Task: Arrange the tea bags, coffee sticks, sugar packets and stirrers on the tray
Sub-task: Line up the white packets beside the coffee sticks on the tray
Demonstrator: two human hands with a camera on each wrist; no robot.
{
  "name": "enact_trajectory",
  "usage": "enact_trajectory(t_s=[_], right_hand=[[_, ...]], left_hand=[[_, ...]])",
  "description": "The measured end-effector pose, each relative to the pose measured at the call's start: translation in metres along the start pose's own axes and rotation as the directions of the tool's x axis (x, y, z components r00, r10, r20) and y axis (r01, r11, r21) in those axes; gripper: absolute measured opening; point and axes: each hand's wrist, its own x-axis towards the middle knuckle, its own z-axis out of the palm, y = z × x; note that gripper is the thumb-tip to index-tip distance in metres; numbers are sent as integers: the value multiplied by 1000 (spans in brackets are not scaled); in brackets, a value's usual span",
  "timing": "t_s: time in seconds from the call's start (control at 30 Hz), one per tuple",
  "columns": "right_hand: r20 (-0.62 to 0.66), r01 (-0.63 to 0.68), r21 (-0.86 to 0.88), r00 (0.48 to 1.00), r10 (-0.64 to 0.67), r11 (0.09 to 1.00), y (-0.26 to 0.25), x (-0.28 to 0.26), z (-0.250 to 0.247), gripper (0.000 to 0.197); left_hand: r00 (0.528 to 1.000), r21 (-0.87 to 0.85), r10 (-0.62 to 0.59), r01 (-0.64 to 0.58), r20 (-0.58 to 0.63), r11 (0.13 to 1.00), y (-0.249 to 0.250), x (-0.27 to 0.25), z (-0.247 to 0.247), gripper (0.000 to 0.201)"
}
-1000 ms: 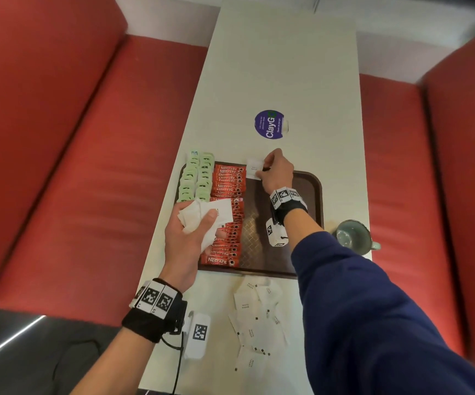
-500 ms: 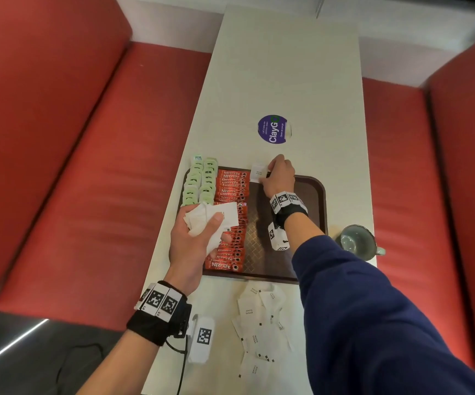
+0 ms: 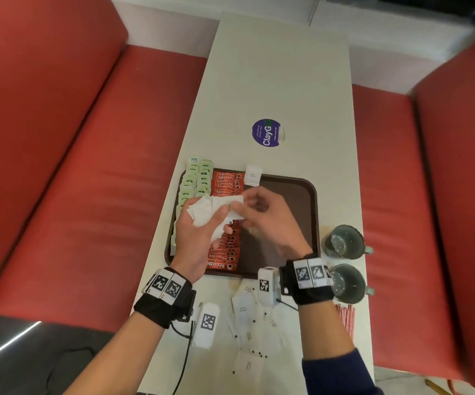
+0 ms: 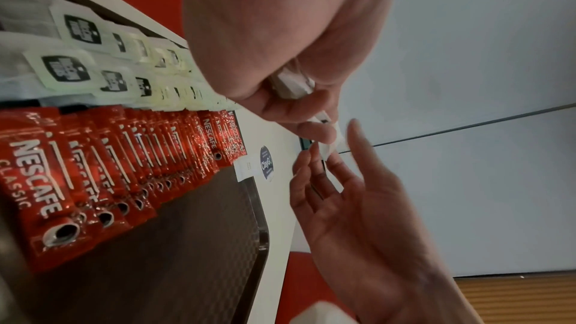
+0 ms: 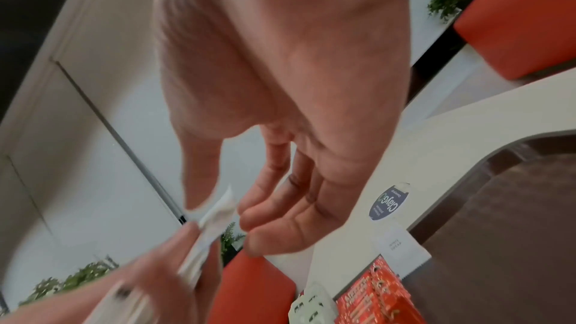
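A brown tray (image 3: 293, 189) carries two columns of green tea bags (image 3: 195, 181) and a column of red coffee sticks (image 3: 226, 182). One white sugar packet (image 3: 252, 175) lies over the tray's far rim. My left hand (image 3: 196, 238) hovers over the coffee sticks and grips a bundle of sugar packets (image 3: 203, 212). My right hand (image 3: 264, 218) has come up to the bundle. Its thumb and straight fingertips (image 5: 249, 211) stand on either side of one packet's end (image 5: 218, 208), with a small gap on the finger side. Red-striped stirrers (image 3: 344, 317) lie by the table's right edge.
Several loose sugar packets (image 3: 242, 309) are scattered on the white table (image 3: 273, 67) in front of the tray. Two dark mugs (image 3: 343, 242) (image 3: 347, 283) stand right of the tray. A round purple sticker (image 3: 267, 133) lies beyond it. Red benches (image 3: 74, 138) flank the table.
My right hand let go of the sugar packet at the tray's far rim and drew back to the bundle in my left hand. The left hand rose slightly toward it.
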Motion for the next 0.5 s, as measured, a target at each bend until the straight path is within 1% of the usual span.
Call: enact_trajectory(t_s=[0.03, 0.1, 0.17, 0.2, 0.33, 0.4, 0.5], right_hand=[[-14, 11, 4, 1000, -11, 1000, 5, -6, 1, 19], [-68, 23, 100, 998, -16, 995, 14, -13, 2, 12], [-134, 35, 210, 991, -7, 977, 17, -15, -2, 13], [-155, 41, 238, 988, -4, 970, 16, -16, -4, 14], [-172, 52, 230, 985, -13, 972, 10, -16, -13, 15], [-182, 57, 229, 983, -14, 972, 8, -16, -17, 16], [-185, 66, 217, 982, -25, 974, 6, -16, -18, 16]], left_hand=[[1000, 4, 10, -10, 8, 1000, 0, 0, 2, 51], [1000, 6, 14, -14, 25, 1000, 0, -1, 4, 49], [999, 12, 5, -5, 31, 1000, 0, -1, 4, 46], [1000, 23, -1, 1, 29, 1000, 1, -1, 4, 44], [1000, 80, 0, -2, 30, 997, 3, -3, 1, 38], [999, 78, -11, 8, 37, 997, 4, -4, 2, 36], [998, 61, -20, 16, 61, 998, 8, -5, 6, 40]])
